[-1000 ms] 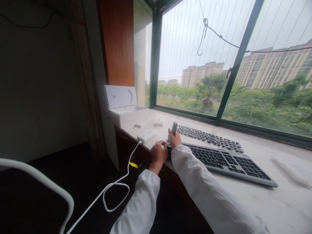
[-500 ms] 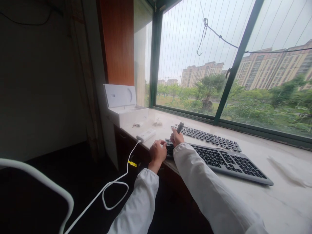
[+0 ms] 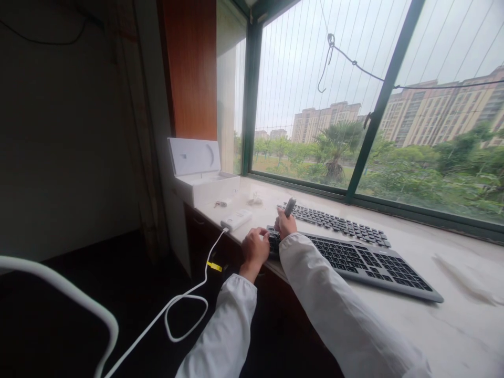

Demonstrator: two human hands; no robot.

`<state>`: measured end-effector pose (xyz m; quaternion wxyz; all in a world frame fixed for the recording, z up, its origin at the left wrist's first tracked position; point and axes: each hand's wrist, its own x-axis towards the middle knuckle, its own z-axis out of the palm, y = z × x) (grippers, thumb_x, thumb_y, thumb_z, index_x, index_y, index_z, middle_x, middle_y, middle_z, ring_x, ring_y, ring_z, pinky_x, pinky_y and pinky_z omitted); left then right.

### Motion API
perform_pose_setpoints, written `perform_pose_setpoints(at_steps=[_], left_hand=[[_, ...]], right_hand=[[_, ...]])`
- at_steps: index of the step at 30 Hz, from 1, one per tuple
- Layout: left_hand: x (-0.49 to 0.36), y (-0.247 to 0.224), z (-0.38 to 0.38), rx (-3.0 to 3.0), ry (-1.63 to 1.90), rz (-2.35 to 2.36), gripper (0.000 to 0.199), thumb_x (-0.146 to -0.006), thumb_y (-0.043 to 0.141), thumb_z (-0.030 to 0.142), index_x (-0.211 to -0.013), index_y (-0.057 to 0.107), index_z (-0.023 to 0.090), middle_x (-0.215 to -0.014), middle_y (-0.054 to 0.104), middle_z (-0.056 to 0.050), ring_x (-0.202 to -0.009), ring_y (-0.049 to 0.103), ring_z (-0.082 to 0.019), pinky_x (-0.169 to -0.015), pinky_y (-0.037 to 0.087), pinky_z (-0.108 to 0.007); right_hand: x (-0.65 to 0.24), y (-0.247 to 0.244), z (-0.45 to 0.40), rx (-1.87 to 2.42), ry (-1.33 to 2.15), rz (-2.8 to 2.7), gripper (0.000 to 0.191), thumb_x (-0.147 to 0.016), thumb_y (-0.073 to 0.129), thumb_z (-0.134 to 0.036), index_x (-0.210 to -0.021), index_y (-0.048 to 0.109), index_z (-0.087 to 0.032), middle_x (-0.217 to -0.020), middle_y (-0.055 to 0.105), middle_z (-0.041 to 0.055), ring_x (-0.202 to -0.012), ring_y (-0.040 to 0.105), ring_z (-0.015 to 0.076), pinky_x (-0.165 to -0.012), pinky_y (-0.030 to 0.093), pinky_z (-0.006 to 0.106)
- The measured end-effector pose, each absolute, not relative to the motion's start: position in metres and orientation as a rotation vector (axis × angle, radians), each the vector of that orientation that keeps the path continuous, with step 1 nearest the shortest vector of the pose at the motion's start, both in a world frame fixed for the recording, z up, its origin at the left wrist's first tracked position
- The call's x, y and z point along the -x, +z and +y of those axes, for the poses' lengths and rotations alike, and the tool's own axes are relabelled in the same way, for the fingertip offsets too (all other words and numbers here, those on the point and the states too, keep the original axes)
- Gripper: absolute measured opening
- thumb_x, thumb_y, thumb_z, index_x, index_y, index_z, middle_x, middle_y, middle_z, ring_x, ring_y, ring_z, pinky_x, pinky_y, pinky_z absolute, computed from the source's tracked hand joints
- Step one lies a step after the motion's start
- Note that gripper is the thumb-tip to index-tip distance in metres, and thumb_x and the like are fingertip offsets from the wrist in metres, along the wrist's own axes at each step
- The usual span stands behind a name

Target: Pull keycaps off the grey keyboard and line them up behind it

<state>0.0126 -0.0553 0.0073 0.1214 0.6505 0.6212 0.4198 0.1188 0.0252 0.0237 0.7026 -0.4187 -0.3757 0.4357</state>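
Note:
A grey keyboard with black keys [image 3: 366, 262] lies on a pale stone sill [image 3: 452, 325]. My left hand [image 3: 255, 248] rests on its left end, fingers curled over the corner keys. Just beyond it, my right hand [image 3: 284, 226] grips a small dark tool [image 3: 290, 207], whose upper end tilts up and to the right above that same left end. Both arms wear white sleeves. A second, black keyboard [image 3: 338, 224] lies farther back, nearer the window.
An open white box [image 3: 200, 176] stands at the sill's left end. A white device [image 3: 236, 219] with a white cable [image 3: 181, 310] hanging off the edge lies before it, with small bits nearby. A white curved chair rail [image 3: 59, 289] is at lower left. Window glass runs behind.
The dark tool in my right hand has tipped from upright to leaning right. The left hand has stayed on the keyboard's left end.

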Motion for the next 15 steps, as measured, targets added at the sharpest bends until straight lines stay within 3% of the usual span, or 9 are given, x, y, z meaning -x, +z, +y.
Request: perform_pose_setpoints(at_steps=[11, 15], left_hand=[[-0.0126, 0.0018, -0.0505, -1.906, 1.249, 1.800, 0.014, -0.087, 0.055, 0.029, -0.088, 0.068, 0.024, -0.099, 0.068, -0.004, -0.092, 0.061, -0.019, -0.079, 0.041, -0.027], [-0.0132, 0.0026, -0.0510, -1.902, 1.239, 1.806, 0.016, -0.088, 0.054, 0.030, -0.090, 0.068, 0.023, -0.100, 0.067, -0.006, -0.092, 0.061, -0.019, -0.080, 0.042, -0.028]], right_hand=[[-0.1097, 0.0220, 0.0217, 0.951, 0.912, -0.814, 0.037, -0.076, 0.062, -0.045, -0.066, 0.034, -0.024, -0.040, 0.028, -0.0114, -0.031, 0.028, 0.0062, -0.029, 0.026, 0.019], [-0.1141, 0.0242, 0.0213, 0.931, 0.889, -0.665, 0.039, -0.080, 0.057, -0.047, -0.069, 0.027, -0.025, -0.039, 0.021, -0.0137, -0.031, 0.023, 0.0061, -0.029, 0.022, 0.018]])
